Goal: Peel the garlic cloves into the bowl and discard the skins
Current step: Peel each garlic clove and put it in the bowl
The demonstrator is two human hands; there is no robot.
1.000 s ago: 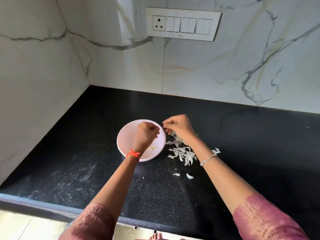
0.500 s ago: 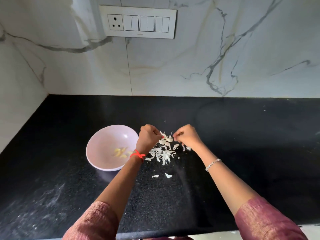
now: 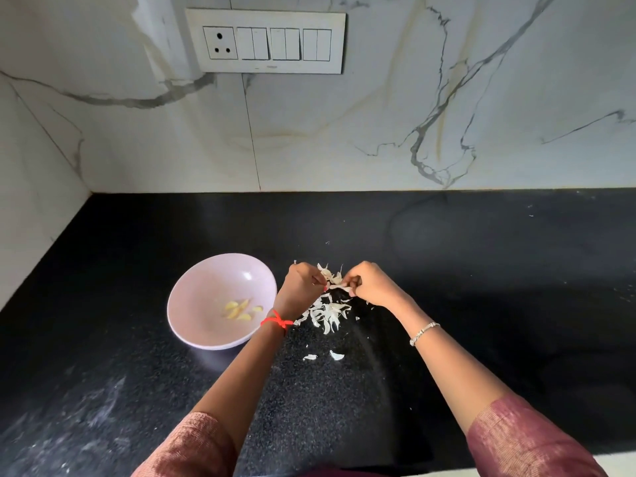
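Note:
A pale pink bowl (image 3: 192, 304) sits on the black counter and holds several peeled yellowish cloves (image 3: 242, 309). Just right of it lies a heap of white garlic skins (image 3: 327, 313). My left hand (image 3: 303, 287) and my right hand (image 3: 370, 285) hover over the far end of that heap, fingers curled. Between them both hands pinch a white garlic piece (image 3: 339, 286); whether it is a clove or only skin I cannot tell.
Two loose skin flakes (image 3: 336, 355) lie nearer to me on the counter (image 3: 481, 270). A marble wall with a switch panel (image 3: 266, 41) closes the back, and another wall closes the left side. The counter's front edge runs below my forearms.
My left hand left the bowl and came right over the skin heap. Both hands have closed in on one garlic piece. The camera view swung right, so the bowl now sits further left.

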